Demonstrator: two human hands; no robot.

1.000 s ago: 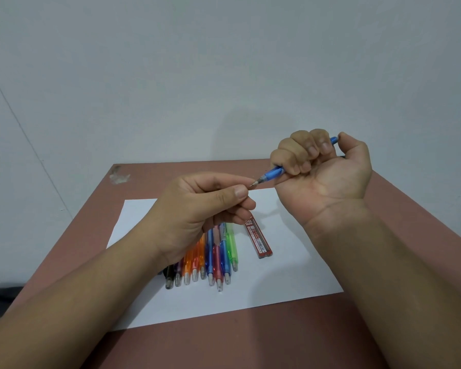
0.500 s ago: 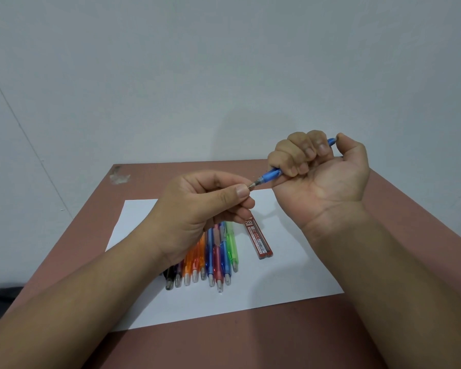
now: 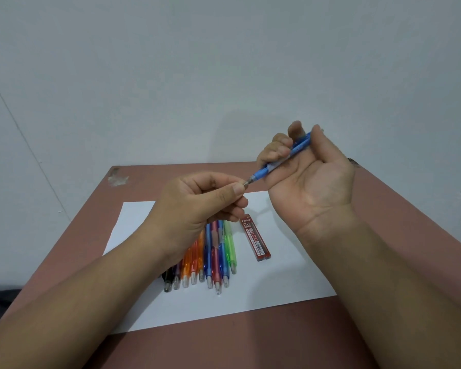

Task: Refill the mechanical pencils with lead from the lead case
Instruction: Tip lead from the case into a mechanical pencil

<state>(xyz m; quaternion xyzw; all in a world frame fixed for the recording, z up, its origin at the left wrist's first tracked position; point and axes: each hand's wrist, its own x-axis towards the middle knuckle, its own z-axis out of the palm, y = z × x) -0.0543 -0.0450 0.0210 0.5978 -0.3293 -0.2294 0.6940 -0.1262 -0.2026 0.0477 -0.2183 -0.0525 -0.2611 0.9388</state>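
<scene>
The blue mechanical pencil point(image 3: 282, 162) is held up above the tabletop point(image 3: 383, 209), right of centre, slanting from its upper end at the far right down to its metal tip at the left. Our right hand point(image 3: 309, 182) has it, palm turned towards us, the fingers curled round the barrel and the thumb up beside its top end. Our left hand point(image 3: 205, 206) meets the tip, thumb and forefinger pinched together right at the point; whether a lead sits between them we cannot tell, as it would be too thin to show.

We judge the pencil light and stiff, its plastic barrel a little slick, so the grip zone near the tip is the surest place to hold. A lead is brittle and snaps under any sideways push, so we would pinch it close to the tip and feed it straight along the pencil's line.

Below our left hand, the other pencils point(image 3: 210, 254) lie side by side on a white sheet of paper point(image 3: 290, 283), tips pointing near, in black, purple, orange, blue, red and green. Just right of them lies the red lead case point(image 3: 256, 238), marked 2B, flat on the paper and apart from the green pencil.
</scene>
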